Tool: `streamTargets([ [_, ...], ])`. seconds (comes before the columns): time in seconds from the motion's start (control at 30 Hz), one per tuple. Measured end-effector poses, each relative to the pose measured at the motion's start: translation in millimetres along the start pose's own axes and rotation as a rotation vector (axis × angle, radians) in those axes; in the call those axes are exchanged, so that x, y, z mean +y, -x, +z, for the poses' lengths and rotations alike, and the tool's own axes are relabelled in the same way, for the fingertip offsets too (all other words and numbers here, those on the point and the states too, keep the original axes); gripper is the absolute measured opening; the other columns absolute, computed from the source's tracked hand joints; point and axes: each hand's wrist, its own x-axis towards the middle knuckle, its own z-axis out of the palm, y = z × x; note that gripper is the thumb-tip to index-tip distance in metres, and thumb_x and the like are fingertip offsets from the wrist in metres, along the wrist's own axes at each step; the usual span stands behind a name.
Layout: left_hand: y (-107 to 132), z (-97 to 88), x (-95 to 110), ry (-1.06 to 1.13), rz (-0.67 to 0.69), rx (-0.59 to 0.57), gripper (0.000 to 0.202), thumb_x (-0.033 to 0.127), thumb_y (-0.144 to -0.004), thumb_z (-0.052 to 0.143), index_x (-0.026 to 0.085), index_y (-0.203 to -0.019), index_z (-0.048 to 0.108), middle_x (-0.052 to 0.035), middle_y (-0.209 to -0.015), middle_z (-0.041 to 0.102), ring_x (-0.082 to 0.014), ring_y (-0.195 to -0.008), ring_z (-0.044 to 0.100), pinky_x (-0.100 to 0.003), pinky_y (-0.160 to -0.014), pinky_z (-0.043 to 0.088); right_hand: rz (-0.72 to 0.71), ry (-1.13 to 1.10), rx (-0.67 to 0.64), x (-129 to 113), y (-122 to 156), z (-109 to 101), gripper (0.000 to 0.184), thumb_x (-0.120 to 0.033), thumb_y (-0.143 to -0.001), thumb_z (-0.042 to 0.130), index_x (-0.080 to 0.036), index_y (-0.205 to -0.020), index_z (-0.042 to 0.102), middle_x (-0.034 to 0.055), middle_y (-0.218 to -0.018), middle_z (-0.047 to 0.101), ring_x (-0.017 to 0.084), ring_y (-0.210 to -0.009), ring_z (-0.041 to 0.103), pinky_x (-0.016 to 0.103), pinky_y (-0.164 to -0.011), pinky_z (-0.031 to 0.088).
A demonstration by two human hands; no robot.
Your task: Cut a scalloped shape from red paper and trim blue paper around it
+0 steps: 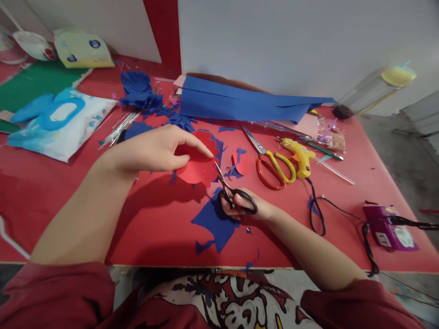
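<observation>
My left hand [161,148] pinches a round red paper piece [199,169] with a scalloped edge, held just above the red table [144,224]. My right hand [245,208] grips small black-handled scissors [235,194], fingers through the loops, blades pointing up-left into the red paper's right edge. Blue paper scraps [216,224] lie on the table under and below both hands. A smaller red cut-out [243,165] lies just right of the blades.
Larger scissors with orange and yellow handles [272,167] and a yellow glue gun [300,157] lie to the right, its black cord [317,217] running to a purple power strip [389,226]. Folded blue paper [240,103] lies at the back, a wipes pack [60,123] at left.
</observation>
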Motion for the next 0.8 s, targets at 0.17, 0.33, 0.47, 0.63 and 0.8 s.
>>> streamTargets([
  [0.17,0.4,1.5,0.8,0.003,0.034,0.022,0.049,0.013,-0.065,0.04,0.026,-0.103,0.068,0.0031,-0.101,0.069,-0.014,-0.082,0.064,-0.021,-0.071,0.046,-0.041,0.017,0.008,3.3,-0.1,-0.3,0.052,-0.066,-0.073,0.052,-0.014,-0.068,0.047,-0.0078,-0.05,0.034,0.004,-0.039,0.027,0.019,-0.038,0.027],
  [0.33,2.1,1.2,3.0,0.006,0.02,0.013,0.049,0.013,-0.065,0.04,0.024,-0.104,0.067,0.0025,-0.095,0.07,-0.013,-0.077,0.064,-0.022,-0.071,0.046,-0.038,0.027,-0.003,0.4,-0.2,0.9,0.052,-0.066,-0.073,0.051,-0.014,-0.068,0.046,-0.0078,-0.05,0.034,0.004,-0.039,0.027,0.019,-0.038,0.028],
  [0.47,3.0,0.6,4.3,0.003,0.037,0.018,0.049,0.012,-0.065,0.04,0.025,-0.104,0.067,0.0027,-0.096,0.07,-0.0126,-0.077,0.063,-0.021,-0.072,0.046,-0.039,0.043,-0.013,-1.9,-0.2,2.3,0.052,-0.066,-0.074,0.051,-0.015,-0.067,0.045,-0.0076,-0.05,0.033,0.004,-0.04,0.028,0.019,-0.038,0.027],
  [0.63,4.2,0.1,7.5,-0.004,0.008,0.006,0.049,0.012,-0.065,0.04,0.024,-0.105,0.067,0.0021,-0.084,0.07,-0.0157,-0.084,0.063,-0.023,-0.075,0.046,-0.023,0.066,-0.01,-4.4,0.8,3.3,0.053,-0.067,-0.072,0.052,-0.015,-0.066,0.045,-0.0074,-0.051,0.034,0.005,-0.041,0.03,0.019,-0.038,0.025],
  [0.8,5.3,-1.0,10.1,-0.002,0.012,0.01,0.049,0.012,-0.065,0.041,0.024,-0.105,0.067,0.0029,-0.076,0.068,-0.0178,-0.09,0.062,-0.026,-0.081,0.045,-0.009,0.084,-0.017,-5.2,1.6,2.9,0.055,-0.069,-0.071,0.052,-0.015,-0.064,0.045,-0.0061,-0.052,0.036,0.005,-0.042,0.032,0.019,-0.038,0.024],
])
